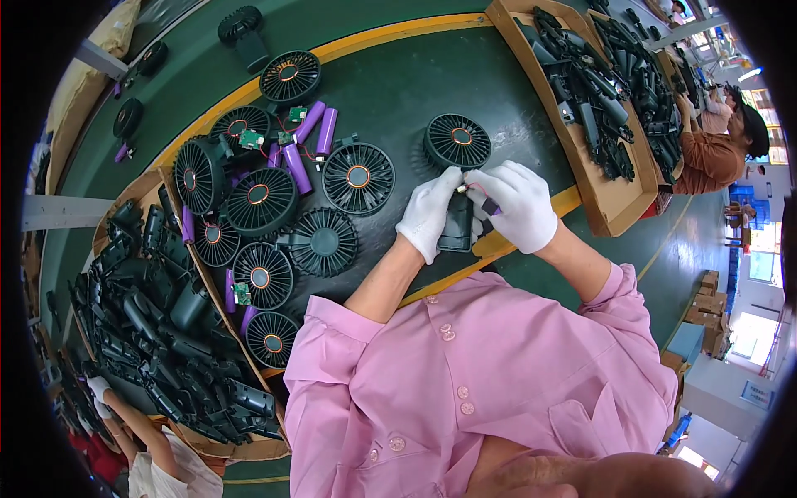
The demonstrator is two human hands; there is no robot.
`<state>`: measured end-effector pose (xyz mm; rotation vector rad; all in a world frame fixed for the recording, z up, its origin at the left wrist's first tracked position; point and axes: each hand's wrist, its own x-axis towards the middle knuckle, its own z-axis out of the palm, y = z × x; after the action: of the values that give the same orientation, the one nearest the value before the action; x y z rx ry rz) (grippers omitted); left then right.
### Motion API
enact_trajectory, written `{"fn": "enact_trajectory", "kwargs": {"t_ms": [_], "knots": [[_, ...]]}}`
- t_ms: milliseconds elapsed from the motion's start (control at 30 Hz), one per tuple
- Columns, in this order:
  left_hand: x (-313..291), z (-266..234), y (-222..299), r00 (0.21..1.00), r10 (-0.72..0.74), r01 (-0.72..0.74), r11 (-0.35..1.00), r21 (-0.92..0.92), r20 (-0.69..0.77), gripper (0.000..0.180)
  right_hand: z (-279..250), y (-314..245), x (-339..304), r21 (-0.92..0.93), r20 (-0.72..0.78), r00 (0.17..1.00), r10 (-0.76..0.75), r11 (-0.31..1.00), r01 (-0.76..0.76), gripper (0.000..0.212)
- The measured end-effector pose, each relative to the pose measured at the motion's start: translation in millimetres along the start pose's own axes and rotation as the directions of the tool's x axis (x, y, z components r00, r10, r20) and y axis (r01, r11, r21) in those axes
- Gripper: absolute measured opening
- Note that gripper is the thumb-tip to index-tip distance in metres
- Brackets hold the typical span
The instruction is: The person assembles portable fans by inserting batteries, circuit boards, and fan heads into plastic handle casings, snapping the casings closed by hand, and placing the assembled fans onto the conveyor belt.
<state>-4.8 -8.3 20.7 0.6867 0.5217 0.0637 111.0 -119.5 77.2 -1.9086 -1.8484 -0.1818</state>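
Observation:
A black handheld fan lies before me, its round slatted head (458, 140) pointing away and its handle (456, 227) toward my body. Over the handle, my white-gloved left hand (427, 214) pinches at a small white wire connector (462, 189). My right hand (518, 204), also gloved, is curled close beside it, fingertips near the same connector. Part of a purple battery (491, 207) shows under the right fingers, with a thin red wire by it. The fingers hide most of the battery and the exact grip.
Left of my hands lie several fan heads (358, 175), purple batteries (327, 133) and green circuit boards (250, 139). Cardboard boxes of black plastic shells stand at left (264, 375) and right (618, 214). A yellow strip (378, 36) edges the dark green table. Other people work nearby.

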Motion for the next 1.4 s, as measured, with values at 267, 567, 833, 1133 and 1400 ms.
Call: {"fn": "enact_trajectory", "kwargs": {"t_ms": [267,567,833,1133,1400], "knots": [[-2,4,0,1.0,0.006,-0.006,1.0,0.026,-0.001,0.05,3,4,-4,0.011,0.003,0.999,0.047,0.999,-0.047,0.03],[0,3,-3,0.991,0.092,-0.079,0.989,0.126,-0.1,0.055,3,-9,-2,-0.163,0.036,0.993,-0.116,0.979,0.12,0.03],[-2,-8,-11,0.94,0.075,-0.091,0.995,0.032,0.332,0.019,-8,3,1,-0.086,0.227,0.966,-0.126,0.985,0.149,0.033],[6,-7,-26,0.978,0.136,-0.172,0.955,0.24,0.157,0.033,-9,2,2,-0.094,0.297,0.94,-0.169,0.974,0.205,0.032],[8,-2,-28,0.961,0.276,-0.251,0.853,0.457,0.014,0.032,7,18,-10,0.009,0.12,0.973,-0.198,0.98,0.199,0.045]]}}
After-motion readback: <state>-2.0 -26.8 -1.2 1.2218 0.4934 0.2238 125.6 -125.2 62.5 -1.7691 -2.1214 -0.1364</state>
